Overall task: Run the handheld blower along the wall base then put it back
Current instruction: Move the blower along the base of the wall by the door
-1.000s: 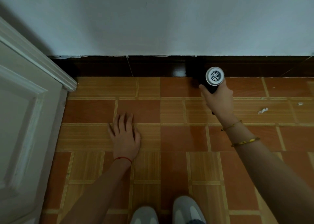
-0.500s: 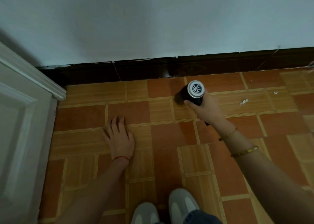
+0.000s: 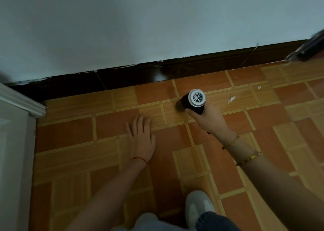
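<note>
Black cylindrical handheld blower with silver grille [image 3: 193,100] now farther from dark baseboard [image 3: 175,73] than before, above tiled floor [image 3: 228,160]. Right hand [image 3: 206,118] closed around it. Left hand [image 3: 142,137] flat on floor, fingers spread.

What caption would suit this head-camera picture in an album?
Right hand aims a handheld blower toward the dark baseboard; left hand rests flat on the tiled floor.
</note>
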The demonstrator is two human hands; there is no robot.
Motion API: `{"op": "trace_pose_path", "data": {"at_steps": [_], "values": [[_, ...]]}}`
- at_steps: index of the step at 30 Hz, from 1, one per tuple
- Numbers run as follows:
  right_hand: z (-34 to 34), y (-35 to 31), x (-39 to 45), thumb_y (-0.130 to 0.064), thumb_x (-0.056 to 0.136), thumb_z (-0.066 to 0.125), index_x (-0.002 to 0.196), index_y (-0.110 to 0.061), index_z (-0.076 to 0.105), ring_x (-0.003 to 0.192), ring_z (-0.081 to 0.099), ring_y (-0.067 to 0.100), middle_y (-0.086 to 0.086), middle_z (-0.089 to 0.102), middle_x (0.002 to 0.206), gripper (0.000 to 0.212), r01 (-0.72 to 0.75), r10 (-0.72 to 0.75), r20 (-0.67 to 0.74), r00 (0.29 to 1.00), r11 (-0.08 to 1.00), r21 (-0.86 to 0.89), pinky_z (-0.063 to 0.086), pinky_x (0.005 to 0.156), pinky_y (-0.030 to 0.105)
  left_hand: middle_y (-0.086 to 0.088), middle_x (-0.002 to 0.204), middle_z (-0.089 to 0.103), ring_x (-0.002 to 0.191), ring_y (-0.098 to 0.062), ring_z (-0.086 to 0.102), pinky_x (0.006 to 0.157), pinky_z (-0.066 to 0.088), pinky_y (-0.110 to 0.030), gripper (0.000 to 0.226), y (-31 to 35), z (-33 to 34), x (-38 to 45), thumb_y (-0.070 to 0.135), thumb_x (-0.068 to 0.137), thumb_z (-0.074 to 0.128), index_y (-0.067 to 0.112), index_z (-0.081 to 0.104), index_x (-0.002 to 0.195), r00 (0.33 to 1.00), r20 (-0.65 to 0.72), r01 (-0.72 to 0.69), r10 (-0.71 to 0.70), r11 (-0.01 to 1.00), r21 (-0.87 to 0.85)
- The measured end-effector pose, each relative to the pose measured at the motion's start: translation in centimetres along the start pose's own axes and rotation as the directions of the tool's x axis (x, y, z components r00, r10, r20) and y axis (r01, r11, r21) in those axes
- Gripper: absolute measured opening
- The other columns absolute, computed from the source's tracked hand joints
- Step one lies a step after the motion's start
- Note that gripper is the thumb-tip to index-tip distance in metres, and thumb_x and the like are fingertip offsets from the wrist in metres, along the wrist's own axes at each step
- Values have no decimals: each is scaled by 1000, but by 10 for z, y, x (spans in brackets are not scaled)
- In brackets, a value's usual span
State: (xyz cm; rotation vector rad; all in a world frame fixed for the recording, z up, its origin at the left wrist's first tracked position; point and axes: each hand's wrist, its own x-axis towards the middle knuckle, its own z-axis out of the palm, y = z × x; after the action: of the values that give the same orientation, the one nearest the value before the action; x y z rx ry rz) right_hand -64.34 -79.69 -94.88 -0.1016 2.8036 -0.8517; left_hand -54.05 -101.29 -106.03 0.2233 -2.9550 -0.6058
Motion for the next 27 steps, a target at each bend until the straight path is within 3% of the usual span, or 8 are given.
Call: {"op": "trace_pose_path", "data": {"at_steps": [5,7,9,11,15,19,23,27], "values": [[-9,-12,1,-38,88,69,133,-20,45,54,62,12,-4,65,84,55,-25,-14,263,965,989,145,51,52,25,-15,152,40,145,-32,28,119,15,-65,55,10,-1,6,27,91,38,12,46,144,996,92,-11,7,999,39],[-10,-13,6,-40,88,68,135,-16,46,67,64,13,-1,68,93,57,6,-20,197,980,997,72,51,62,26,-15,152,40,145,-33,29,119,17,-65,57,13,-1,10,31,93,30,13,45,144,993,115,-33,26,998,57],[-12,-10,13,-40,88,69,138,-13,47,95,65,17,4,68,113,61,33,-35,85,996,999,22,46,77,24,-15,151,41,143,-32,30,117,20,-66,58,17,0,15,32,92,27,13,46,143,992,115,-50,43,997,65],[-17,-3,22,-41,87,69,139,-12,47,110,62,22,6,66,120,63,22,-24,58,998,999,29,43,81,24,-14,150,42,143,-32,30,117,20,-66,57,21,3,19,31,92,27,12,46,143,993,114,-44,38,998,50],[-24,8,37,-39,86,71,141,-12,45,111,63,24,7,66,124,66,-4,5,-11,1000,998,69,46,84,25,-12,153,39,146,-31,27,119,15,-65,57,31,12,24,33,96,27,14,41,147,993,114,14,-21,998,62],[-16,2,52,-42,86,70,142,-16,41,92,68,23,3,67,120,68,47,-51,22,998,987,153,54,77,31,-11,154,37,146,-31,28,119,15,-64,54,34,18,25,33,97,32,15,42,147,995,87,34,-43,995,98],[-11,-8,74,-40,86,71,143,-16,43,114,62,21,3,66,127,68,163,-171,50,984,977,136,48,89,25,-11,152,39,146,-31,29,118,16,-64,53,34,20,24,29,96,42,14,42,146,999,39,29,-33,994,106],[-22,9,87,-38,87,70,140,-13,43,115,62,25,7,66,126,65,104,-99,-47,994,989,107,44,82,23,-10,151,42,144,-31,31,119,17,-63,53,36,20,25,31,95,39,15,45,145,999,26,36,-39,993,114]]}}
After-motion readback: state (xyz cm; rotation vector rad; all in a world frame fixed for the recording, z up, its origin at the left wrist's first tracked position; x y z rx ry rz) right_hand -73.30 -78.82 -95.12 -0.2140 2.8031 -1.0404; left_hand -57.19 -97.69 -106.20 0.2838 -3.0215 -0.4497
